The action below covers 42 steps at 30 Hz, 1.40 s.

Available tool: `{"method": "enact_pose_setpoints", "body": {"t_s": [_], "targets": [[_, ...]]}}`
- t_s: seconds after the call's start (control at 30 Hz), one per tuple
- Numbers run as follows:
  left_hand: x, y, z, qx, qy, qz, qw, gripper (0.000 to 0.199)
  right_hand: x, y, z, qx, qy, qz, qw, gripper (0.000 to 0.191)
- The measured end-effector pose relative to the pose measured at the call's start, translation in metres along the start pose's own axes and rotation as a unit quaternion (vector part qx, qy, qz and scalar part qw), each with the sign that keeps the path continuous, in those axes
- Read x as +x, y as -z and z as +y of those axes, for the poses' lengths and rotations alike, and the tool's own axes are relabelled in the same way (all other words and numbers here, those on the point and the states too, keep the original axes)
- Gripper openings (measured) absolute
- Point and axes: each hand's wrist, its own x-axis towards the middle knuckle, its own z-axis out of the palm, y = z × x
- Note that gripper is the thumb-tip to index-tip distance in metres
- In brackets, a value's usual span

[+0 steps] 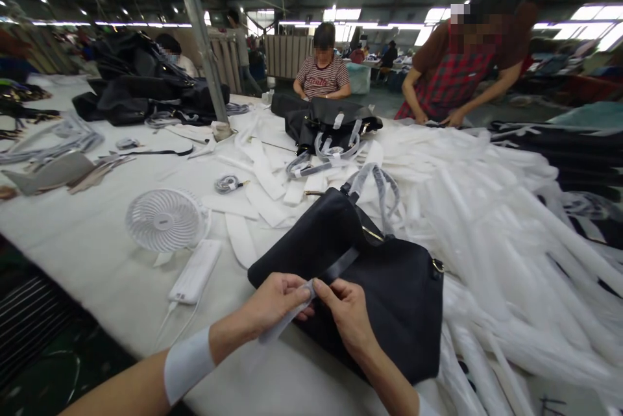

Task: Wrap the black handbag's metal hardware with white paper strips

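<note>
Fingers of left hand (275, 302) and right hand (346, 312) pinch a strap (335, 268) wrapping on the black bag (389, 286); tugging unevenly could tear it.

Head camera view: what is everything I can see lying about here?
black handbag: one, black, on the table in front of the hands
strap: one, dark with a clear wrap, across the handbag
white strips: many, white, heaped right
desk fan: one, white, left
power bank: one, white, beside the fan
table: one, white-covered
other bags: several, black, far side
co-workers: at least three, far side
left hand: one, wrist banded white, pinching the wrap
right hand: one, pinching the strap end
</note>
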Motion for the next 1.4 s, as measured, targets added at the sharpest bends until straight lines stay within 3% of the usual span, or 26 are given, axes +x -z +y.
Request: {"method": "enact_pose_setpoints", "body": {"t_s": [0.17, 0.33, 0.6, 0.67, 0.8, 0.9, 0.97, 1.1, 1.23, 1.3, 1.37, 1.4], "targets": [[-0.007, 0.005, -0.021, 0.073, -0.007, -0.048, 0.996, 0.052, 0.005, 0.019, -0.003, 0.149, -0.060, 0.035, 0.986, 0.041], [-0.014, 0.008, -0.046, 0.044, 0.013, 0.002, 0.999, 0.057, 0.001, 0.018, -0.009, 0.079, -0.029, 0.021, 0.996, 0.041], [-0.032, -0.002, -0.011, 0.089, -0.082, 0.015, 0.993, 0.046, -0.027, -0.015, -0.020, 0.035, 0.048, 0.103, 0.993, 0.030], [-0.037, -0.005, -0.006, 0.092, -0.100, 0.009, 0.991, 0.045, -0.034, -0.018, -0.024, 0.035, 0.048, 0.073, 0.996, 0.029], [-0.049, -0.006, -0.014, 0.073, -0.088, -0.006, 0.993, 0.046, -0.049, -0.016, -0.028, 0.135, -0.045, -0.027, 0.989, 0.035], [-0.059, -0.001, -0.025, 0.078, -0.067, -0.001, 0.995, 0.048, -0.055, -0.015, -0.024, 0.260, -0.113, 0.013, 0.959, 0.037], [-0.064, 0.000, -0.029, 0.079, -0.053, 0.004, 0.996, 0.049, -0.057, -0.017, -0.019, 0.279, -0.112, 0.048, 0.953, 0.039], [-0.067, -0.006, -0.025, 0.071, -0.046, 0.013, 0.996, 0.053, -0.061, -0.021, -0.015, 0.187, -0.054, 0.047, 0.980, 0.039], [-0.065, -0.018, -0.013, 0.051, -0.060, 0.037, 0.996, 0.056, -0.080, -0.011, -0.036, -0.050, 0.023, -0.030, 0.998, 0.043], [-0.065, -0.020, -0.008, 0.044, -0.061, 0.036, 0.996, 0.055, -0.091, 0.000, -0.055, -0.222, 0.159, 0.026, 0.962, 0.034], [-0.065, -0.021, -0.004, 0.041, -0.058, 0.026, 0.997, 0.054, -0.096, 0.011, -0.072, -0.379, 0.317, 0.108, 0.863, 0.023], [-0.065, -0.021, -0.003, 0.040, -0.058, 0.022, 0.997, 0.054, -0.094, 0.015, -0.078, -0.439, 0.373, 0.115, 0.809, 0.026]]}}
